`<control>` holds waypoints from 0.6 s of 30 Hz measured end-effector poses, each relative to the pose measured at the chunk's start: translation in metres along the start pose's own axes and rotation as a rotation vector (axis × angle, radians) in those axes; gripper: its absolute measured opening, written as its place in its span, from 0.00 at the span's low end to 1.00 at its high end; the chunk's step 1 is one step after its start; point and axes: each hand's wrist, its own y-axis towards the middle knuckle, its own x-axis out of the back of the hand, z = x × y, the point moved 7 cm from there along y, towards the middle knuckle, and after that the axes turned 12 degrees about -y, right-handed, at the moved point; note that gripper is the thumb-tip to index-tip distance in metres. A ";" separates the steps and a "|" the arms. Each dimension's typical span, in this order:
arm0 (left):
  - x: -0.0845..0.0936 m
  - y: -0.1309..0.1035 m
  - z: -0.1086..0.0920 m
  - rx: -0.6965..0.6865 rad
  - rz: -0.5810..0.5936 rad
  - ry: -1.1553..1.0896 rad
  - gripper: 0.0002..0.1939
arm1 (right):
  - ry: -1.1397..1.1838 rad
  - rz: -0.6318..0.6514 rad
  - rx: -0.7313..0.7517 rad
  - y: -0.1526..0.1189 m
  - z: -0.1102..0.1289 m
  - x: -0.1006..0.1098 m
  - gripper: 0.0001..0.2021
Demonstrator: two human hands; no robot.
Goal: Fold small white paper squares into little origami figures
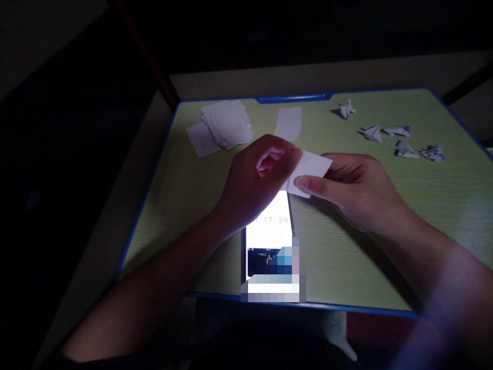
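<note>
Between my two hands, above the middle of the table, is a small folded piece of white paper (315, 165). My left hand (259, 177) is curled, its thumb and fingers pinching the paper's left side. With the thumb on top and the fingers beneath, my right hand (358, 190) grips the right side. A crease line shows near the left thumb; the far fingertips are hidden. Below the hands lies a lit phone (269, 234) with timer digits on its screen, partly covered by my left hand and wrist. Its lower part is pixelated.
A loose stack of white paper sheets (227, 123) lies at the back left of the green table (173, 190). One single sheet (288, 122) is at the back middle. Several folded or crumpled paper pieces (404, 149) sit at the back right. A blue edge (370, 308) borders the table.
</note>
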 end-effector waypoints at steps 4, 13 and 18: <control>-0.006 -0.001 0.007 0.104 0.052 -0.067 0.05 | 0.063 -0.081 0.056 0.003 0.001 0.007 0.04; -0.011 -0.004 0.001 0.128 0.144 -0.083 0.10 | 0.115 -0.113 0.046 0.006 0.005 0.011 0.04; -0.009 -0.005 0.001 0.093 0.105 -0.062 0.10 | 0.122 -0.088 0.041 0.006 0.004 0.008 0.05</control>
